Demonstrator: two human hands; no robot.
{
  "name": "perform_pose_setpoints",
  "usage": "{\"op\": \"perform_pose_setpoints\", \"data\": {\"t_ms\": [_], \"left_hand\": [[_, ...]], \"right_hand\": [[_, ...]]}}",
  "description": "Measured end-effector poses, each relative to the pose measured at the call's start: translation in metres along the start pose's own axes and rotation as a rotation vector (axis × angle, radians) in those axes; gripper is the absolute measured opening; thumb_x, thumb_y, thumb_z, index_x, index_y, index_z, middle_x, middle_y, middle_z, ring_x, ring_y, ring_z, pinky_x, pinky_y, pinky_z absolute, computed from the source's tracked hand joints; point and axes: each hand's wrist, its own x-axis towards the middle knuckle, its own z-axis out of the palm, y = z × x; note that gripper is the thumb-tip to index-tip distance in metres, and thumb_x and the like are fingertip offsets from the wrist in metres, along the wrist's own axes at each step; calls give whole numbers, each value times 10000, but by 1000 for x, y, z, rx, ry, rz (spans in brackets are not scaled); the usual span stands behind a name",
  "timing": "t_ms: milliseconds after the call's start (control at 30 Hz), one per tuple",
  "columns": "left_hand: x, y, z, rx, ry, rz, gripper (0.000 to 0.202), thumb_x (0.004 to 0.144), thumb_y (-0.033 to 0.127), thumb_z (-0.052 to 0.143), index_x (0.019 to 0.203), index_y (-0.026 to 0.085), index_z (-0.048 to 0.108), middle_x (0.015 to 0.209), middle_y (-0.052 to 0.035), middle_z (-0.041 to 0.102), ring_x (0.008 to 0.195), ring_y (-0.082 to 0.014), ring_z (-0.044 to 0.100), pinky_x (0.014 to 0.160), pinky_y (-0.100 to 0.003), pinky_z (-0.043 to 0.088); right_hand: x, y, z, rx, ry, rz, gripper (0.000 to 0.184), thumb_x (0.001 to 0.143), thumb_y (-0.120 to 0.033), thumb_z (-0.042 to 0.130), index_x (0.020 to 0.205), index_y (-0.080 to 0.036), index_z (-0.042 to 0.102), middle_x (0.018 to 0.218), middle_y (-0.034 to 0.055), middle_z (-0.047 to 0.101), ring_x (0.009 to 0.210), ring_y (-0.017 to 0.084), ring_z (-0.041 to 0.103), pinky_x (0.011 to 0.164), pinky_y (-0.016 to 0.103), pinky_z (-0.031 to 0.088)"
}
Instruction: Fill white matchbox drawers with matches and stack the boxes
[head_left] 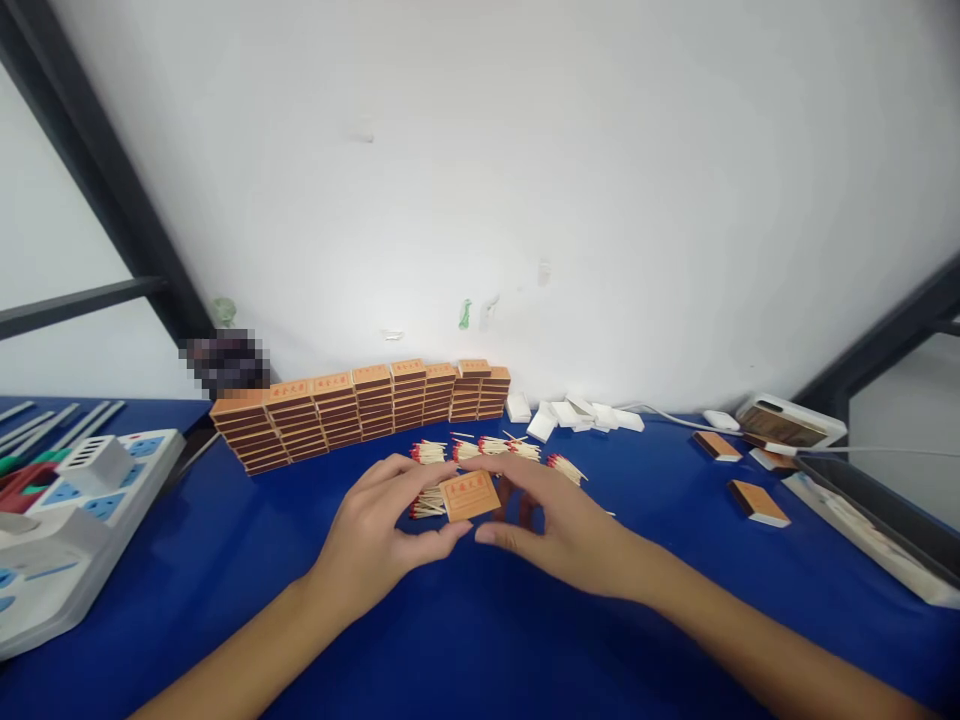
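Observation:
Between my two hands, a matchbox (pixel 470 496) with an orange label and red print is held tilted above the blue table. My left hand (pixel 375 525) grips its left end with fingers and thumb. At the other end, the index finger of my right hand (pixel 570 525) rests along the top edge, and the thumb is by the lower right corner. Just behind lie several small piles of red-tipped matches (pixel 429 453), partly hidden by my hands and the box. White inner trays (pixel 577 413) lie in a heap near the wall.
Stacked matchboxes (pixel 330 412) form a row along the wall at back left. A white power strip (pixel 112 520) sits at far left. On the right are loose matchboxes (pixel 757 503), a white device (pixel 795 418) with a cable and a dark case (pixel 885 510).

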Motion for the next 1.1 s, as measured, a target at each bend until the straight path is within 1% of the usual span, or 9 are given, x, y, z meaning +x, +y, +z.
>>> {"op": "perform_pose_setpoints", "data": {"t_ms": [67,167,233,333,467,600,867,967,1100], "left_hand": [[0,-5,-4,30,-1,-17,461,929,346,811,1357,255,665,1116,-64,769,972,-229,733,840,-359,622],[1,-11,-7,93,44,-87,477,970,387,766,1402,247,621,1204,-76,759,1075,-247,725,931,-391,612],[1,-14,-7,145,74,-141,469,984,397,746,1400,230,609,1239,-87,744,1090,-253,719,938,-400,607],[-2,-18,-5,179,39,-135,339,1012,339,694,1323,214,642,1210,-83,752,1061,-253,722,928,-406,604],[-5,-19,-2,184,-28,-64,177,999,273,676,1156,199,710,1004,-53,777,931,-249,717,843,-405,602],[-6,-18,-2,195,-53,-41,120,988,239,676,1080,190,735,947,-53,780,852,-240,701,784,-394,591],[-8,-17,-1,171,-98,-9,116,994,228,676,1074,191,751,899,-42,788,797,-233,667,757,-395,575],[-8,-16,0,163,-103,2,97,988,214,682,1052,195,752,904,-45,794,782,-228,672,751,-388,573],[-9,-14,4,140,-85,-28,58,970,228,696,986,233,752,912,-20,797,819,-228,699,777,-382,587]], "right_hand": [[15,-2,-8,-119,-1,-120,408,993,-362,730,1389,-317,647,1218,61,678,903,189,628,753,339,563],[47,0,-23,-205,-5,-224,390,988,-333,736,1368,-292,658,1219,75,625,892,187,617,789,359,573],[74,8,-34,-280,79,-216,404,972,-343,754,1364,-287,670,1222,85,595,862,189,603,799,381,572],[117,25,-47,-414,227,-147,378,955,-331,764,1320,-246,712,1109,79,596,833,200,586,835,403,560],[161,39,-54,-488,245,-118,333,914,-303,802,1218,-175,753,1115,97,624,885,212,615,899,405,531],[178,42,-51,-512,217,-124,305,867,-302,848,1133,-174,767,1095,95,674,931,224,635,888,379,519],[170,44,-48,-523,222,-113,292,921,-261,779,1194,-175,722,1165,114,724,819,186,635,802,352,520],[140,8,-42,-542,235,-144,199,966,-242,718,1152,-171,714,1107,108,717,829,191,635,813,357,506],[67,-72,-19,-519,93,-321,52,991,-273,696,993,-231,665,955,12,720,806,165,647,725,303,488]]}}
